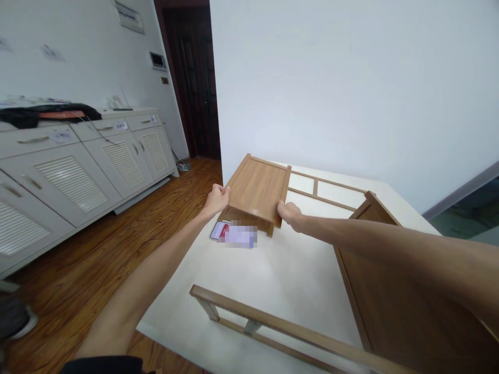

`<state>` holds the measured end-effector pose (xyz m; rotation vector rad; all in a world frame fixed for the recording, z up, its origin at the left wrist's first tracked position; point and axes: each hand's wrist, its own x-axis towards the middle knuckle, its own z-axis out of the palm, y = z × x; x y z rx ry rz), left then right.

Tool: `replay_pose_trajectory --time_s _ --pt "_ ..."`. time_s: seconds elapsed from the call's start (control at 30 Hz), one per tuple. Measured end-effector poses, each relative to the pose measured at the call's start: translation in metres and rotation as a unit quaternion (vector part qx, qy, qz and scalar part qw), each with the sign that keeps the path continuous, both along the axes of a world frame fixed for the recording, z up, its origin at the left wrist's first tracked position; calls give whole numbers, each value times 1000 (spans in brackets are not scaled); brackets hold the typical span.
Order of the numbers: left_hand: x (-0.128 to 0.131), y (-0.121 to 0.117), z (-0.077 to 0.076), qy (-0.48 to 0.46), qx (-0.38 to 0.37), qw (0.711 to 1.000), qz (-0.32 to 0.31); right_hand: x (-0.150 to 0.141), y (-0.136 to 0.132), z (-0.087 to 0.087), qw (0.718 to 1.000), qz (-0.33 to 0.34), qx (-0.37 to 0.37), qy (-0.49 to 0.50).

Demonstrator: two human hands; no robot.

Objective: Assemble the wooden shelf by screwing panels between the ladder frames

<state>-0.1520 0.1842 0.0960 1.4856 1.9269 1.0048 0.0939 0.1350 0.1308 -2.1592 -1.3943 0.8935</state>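
Note:
A small wooden panel [259, 189] with a raised frame is tilted up off the white table [288, 275]. My left hand [217, 199] grips its left edge and my right hand [289, 212] grips its right edge, fingers wrapped round the frame. Below the panel's near edge a phone [218, 230] lies on the table beside a blurred patch. A thin wooden rail frame [323, 189] lies flat behind the panel.
A larger wooden panel [390, 291] stands at the right under my right arm. Another wooden rail [273, 324] lies along the table's near edge. White cabinets [78, 171] line the left wall above a wooden floor [97, 259]. A dark doorway [195, 78] is behind.

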Motion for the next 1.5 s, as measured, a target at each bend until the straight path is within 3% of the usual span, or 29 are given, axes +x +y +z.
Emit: replay_pose_trajectory --time_s 0.17,0.33,0.43,0.53,0.63,0.77,0.87,1.07,1.27,1.4,1.5 --pt "9 -22 39 -141 52 988 -22 16 -9 79 989 8 144 43" --pt "34 -58 96 -256 47 954 -152 41 -46 163 948 42 300 95" --pt "46 -85 133 -286 35 928 -238 62 -86 199 924 57 358 120" --pt "58 -112 165 -294 35 906 -301 90 -128 219 900 61 407 147" --pt "74 -138 188 -291 87 887 -349 124 -160 224 872 65 459 156" --pt "102 -166 200 -297 147 845 -420 173 -189 213 856 80 506 64" --pt "122 -181 198 -289 128 824 -471 203 -207 199 862 96 498 -15" --pt "155 -196 188 -265 105 819 -499 238 -234 182 850 89 519 4" --pt "201 -199 180 -244 80 802 -540 272 -254 180 830 16 557 20" --pt "237 -204 180 -208 93 807 -544 296 -269 172 811 -39 584 -1" --pt "264 -209 179 -205 80 791 -571 311 -283 170 792 -73 605 -27"
